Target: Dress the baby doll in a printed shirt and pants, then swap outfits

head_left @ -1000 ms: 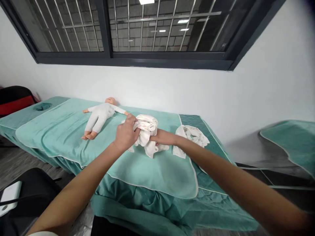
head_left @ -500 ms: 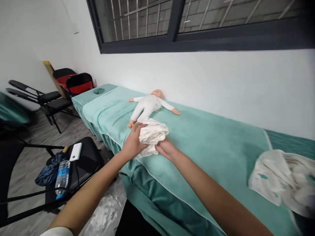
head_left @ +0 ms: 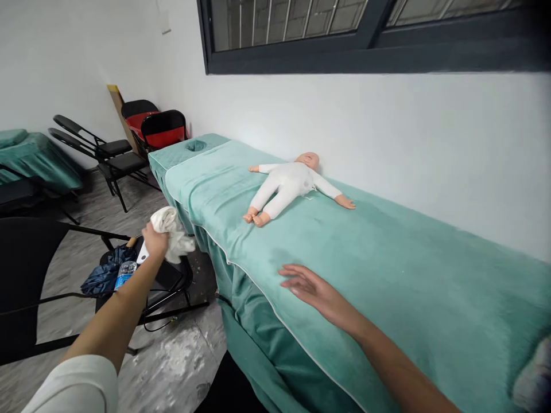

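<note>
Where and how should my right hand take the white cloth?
I'd probably pinch the white cloth by its loose lower end, bringing the right hand in from the side of the green bed. The left hand grips the opposite side, while that bunched end droops free toward the bed.

1. No text, brand, number or sign can be read.
2. The plastic bottle [head_left: 127, 267] on the black chair [head_left: 169, 277] has a blue label [head_left: 123, 281]; its print is too small to make out.
3. The white cloth [head_left: 176, 236] above that chair is blurred, any marking illegible.
</note>
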A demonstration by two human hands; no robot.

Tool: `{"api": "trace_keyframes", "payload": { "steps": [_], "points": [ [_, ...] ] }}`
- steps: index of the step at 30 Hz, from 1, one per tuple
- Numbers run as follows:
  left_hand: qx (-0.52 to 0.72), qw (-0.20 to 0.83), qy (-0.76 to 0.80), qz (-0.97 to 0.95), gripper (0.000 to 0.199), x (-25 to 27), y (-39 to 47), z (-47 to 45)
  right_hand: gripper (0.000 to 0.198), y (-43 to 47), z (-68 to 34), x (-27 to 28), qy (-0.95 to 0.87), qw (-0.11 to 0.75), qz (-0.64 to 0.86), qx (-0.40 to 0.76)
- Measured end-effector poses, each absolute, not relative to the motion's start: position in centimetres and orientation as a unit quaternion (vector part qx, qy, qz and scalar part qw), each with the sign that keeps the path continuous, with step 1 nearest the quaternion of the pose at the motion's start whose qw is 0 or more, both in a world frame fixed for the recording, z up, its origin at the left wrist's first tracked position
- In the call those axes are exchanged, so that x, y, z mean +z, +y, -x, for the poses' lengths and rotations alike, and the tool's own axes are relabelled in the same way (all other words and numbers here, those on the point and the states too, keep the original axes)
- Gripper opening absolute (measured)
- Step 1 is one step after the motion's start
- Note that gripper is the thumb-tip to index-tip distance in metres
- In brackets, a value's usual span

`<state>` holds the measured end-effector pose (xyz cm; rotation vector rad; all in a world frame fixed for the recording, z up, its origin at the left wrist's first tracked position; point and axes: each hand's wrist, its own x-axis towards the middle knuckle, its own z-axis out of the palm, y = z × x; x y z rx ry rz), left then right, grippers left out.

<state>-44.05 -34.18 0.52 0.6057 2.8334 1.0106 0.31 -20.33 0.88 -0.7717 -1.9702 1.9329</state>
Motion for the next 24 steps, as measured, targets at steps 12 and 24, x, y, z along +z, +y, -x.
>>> {"api": "trace_keyframes", "payload": {
  "steps": [12, 24],
  "points": [
    [0.09, 0.039, 0.972, -0.212, 0.073, -11.6, -44.3, 47.6, 0.04, -19.8, -18.8, -4.0, -0.498, 0.274, 0.6, 0.563],
    [0.163, -0.018, 0.874, -0.458, 0.07, -13.2, -39.2, 38.2, 0.034, -24.3, -17.8, -2.4, -0.637, 0.284, 0.555, 0.454]
  ]
}}
